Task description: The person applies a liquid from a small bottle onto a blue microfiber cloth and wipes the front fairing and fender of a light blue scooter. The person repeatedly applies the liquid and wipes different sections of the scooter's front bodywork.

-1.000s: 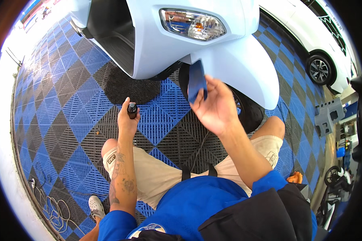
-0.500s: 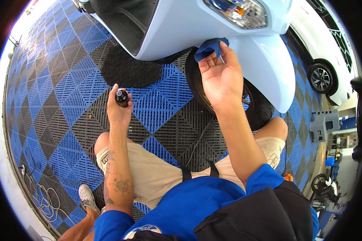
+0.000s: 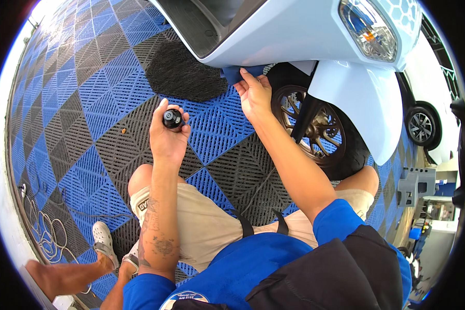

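My left hand (image 3: 168, 137) is wrapped round a small black bottle (image 3: 173, 119), its round end facing up, out over the floor in front of my knee. With my right hand (image 3: 254, 94) I pinch a dark blue cloth (image 3: 234, 74) against the lower edge of the light blue scooter's body (image 3: 263, 41). Part of the cloth is hidden behind my fingers and under that edge. Right of my hand are the scooter's front wheel (image 3: 315, 124) and its light blue front fender (image 3: 364, 101).
A black mat (image 3: 183, 72) lies on the blue and black grid floor below the scooter. A white car (image 3: 434, 113) stands to the right, near a grey plastic stand (image 3: 416, 186). Coiled pale cable (image 3: 46, 235) lies at left. Another person's foot in a clog (image 3: 103, 238) is nearby.
My right hand has moved left and slightly down with the cloth, from beside the fender to the body's lower edge. The view has shifted; the other person's legs have moved.
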`<state>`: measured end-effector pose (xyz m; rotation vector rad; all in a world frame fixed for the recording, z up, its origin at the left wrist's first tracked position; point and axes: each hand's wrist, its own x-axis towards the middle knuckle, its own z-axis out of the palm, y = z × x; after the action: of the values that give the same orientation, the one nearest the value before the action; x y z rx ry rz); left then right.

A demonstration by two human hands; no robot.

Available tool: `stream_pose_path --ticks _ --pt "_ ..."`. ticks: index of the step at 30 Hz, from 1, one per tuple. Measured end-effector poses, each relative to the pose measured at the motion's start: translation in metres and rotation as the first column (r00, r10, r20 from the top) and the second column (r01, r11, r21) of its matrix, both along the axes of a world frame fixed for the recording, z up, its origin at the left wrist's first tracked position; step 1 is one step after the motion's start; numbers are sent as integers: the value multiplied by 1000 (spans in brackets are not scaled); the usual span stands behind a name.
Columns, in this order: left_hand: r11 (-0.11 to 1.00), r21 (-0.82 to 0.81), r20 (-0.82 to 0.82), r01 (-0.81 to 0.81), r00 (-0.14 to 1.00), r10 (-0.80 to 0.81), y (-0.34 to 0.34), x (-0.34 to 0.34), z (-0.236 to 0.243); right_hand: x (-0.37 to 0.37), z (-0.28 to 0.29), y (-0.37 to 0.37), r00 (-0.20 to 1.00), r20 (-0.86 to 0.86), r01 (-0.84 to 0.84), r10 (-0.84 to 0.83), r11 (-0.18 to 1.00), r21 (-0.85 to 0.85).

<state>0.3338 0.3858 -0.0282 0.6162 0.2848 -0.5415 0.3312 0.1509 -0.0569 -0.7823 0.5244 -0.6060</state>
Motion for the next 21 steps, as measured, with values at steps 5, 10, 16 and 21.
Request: stream_pose_path --ticks 5,10,16,21 --pt "1000 9 1 -15 1000 15 6 -1 -1 31 -39 4 1000 -20 3 -3 1000 -27" --pt "999 26 -24 -42 999 42 10 0 0 19 -13 13 1000 1 -13 13 999 44" --pt "999 12 -45 -33 998 33 7 -3 4 -27 49 19 990 122 -73 64 995 69" --pt "1000 19 -39 -17 999 18 5 -4 5 4 20 22 997 -54 -54 55 998 17"
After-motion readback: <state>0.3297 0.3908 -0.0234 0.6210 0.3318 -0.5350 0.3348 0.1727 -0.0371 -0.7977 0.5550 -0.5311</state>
